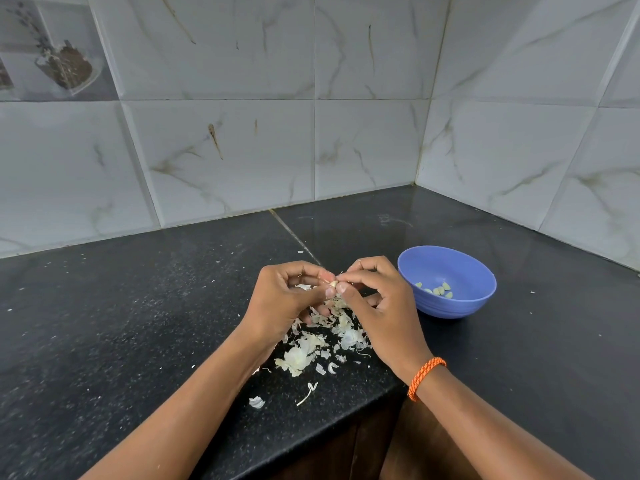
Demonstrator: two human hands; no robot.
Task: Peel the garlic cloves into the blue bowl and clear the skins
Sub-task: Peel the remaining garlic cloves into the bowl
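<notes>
Your fingertips [332, 289] cover most of the garlic clove [333, 283]; how much skin remains on it cannot be told. Your left hand [285, 299] and right hand [377, 303] hide the far part of the skin pile [322, 341]. Peeled cloves [437, 290] in the blue bowl [446, 308] are too small to count surely. The frame cuts both forearms and the bench [104, 323] at the near and left edges.

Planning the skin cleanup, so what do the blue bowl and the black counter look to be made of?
The round blue bowl looks like matte plastic: uniform colour, soft sheen, faint ridges near its base. The black speckled counter looks like polished stone, likely granite: fine pale flecks, wall reflections, a joint line. The papery white garlic skins look dry and thin.
</notes>
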